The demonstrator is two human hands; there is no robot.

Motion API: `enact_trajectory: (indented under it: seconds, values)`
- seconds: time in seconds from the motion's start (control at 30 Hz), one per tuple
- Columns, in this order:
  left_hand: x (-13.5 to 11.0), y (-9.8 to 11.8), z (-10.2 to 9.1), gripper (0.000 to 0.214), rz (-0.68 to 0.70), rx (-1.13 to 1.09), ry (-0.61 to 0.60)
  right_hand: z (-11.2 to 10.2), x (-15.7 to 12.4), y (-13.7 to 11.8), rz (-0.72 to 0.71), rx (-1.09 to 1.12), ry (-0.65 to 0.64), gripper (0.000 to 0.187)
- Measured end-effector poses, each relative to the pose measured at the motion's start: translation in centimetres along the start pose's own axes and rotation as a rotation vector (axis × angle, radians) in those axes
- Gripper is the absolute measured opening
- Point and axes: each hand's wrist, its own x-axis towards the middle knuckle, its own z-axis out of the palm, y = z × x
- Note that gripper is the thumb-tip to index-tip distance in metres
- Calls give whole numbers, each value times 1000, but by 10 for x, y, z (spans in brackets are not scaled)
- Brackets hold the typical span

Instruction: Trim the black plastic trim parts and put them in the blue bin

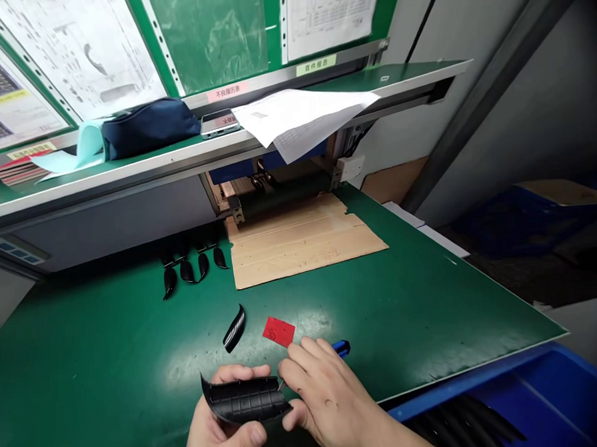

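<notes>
My left hand (224, 434) grips a curved black plastic part (245, 401) with a ribbed inner face, thumb below and fingers over its top edge. My right hand (322, 399) is closed around a blue-handled tool (341, 347), its thin tip touching the right end of the part. Just beyond the hands a smaller black curved piece (234, 328) and a red tag (279, 331) lie on the green mat (110, 353).
Several small black parts (193, 266) lie in a row near the back. A flat cardboard sheet (299, 240) covers the mat's centre back. A shelf above carries a navy pouch (148, 128) and papers (298, 120). A blue bin (513, 406) with black parts sits at lower right.
</notes>
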Motion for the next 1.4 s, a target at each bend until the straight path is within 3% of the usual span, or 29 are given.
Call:
enact_trajectory:
  seconds: [0.3, 0.43, 0.53, 0.63, 0.73, 0.9, 0.97, 1.07, 1.13, 1.23, 1.3, 1.4]
  values:
    - [12, 7, -2, 47, -16, 73, -52, 6, 15, 17, -87, -67, -90, 45]
    - [19, 3, -3, 47, -17, 71, -64, 5, 16, 25, -102, 220, -179, 49]
    - [22, -4, -2, 48, -37, -38, -52, 6, 15, 23, -40, 487, -91, 54]
    - [24, -9, 1, 49, -47, -116, -33, 10, 15, 16, 62, 591, 27, 60]
    - [26, -10, 5, 48, -47, -148, -10, 16, 17, 13, 103, 534, 68, 65]
    - [32, -9, 6, 48, -32, -113, 30, 23, 23, 23, 51, 420, 77, 60]
    - [33, -9, 4, 48, -31, -88, 30, 20, 25, 30, 6, 466, 12, 56]
    - [36, -7, 0, 49, -34, -30, 12, 13, 29, 39, -36, 663, -205, 52]
    - [41, 0, -5, 49, -36, 7, 0, 7, 30, 45, 12, 870, -347, 55]
    - [59, 14, -14, 36, -90, 3, 56, 4, 31, 55, 107, 1120, -423, 64]
    - [78, 22, -22, 20, -122, 170, 114, 7, 31, 62, 174, 987, -393, 60]
    - [110, 21, -35, 11, -114, 680, 122, 19, 30, 70, 260, 448, -291, 32]
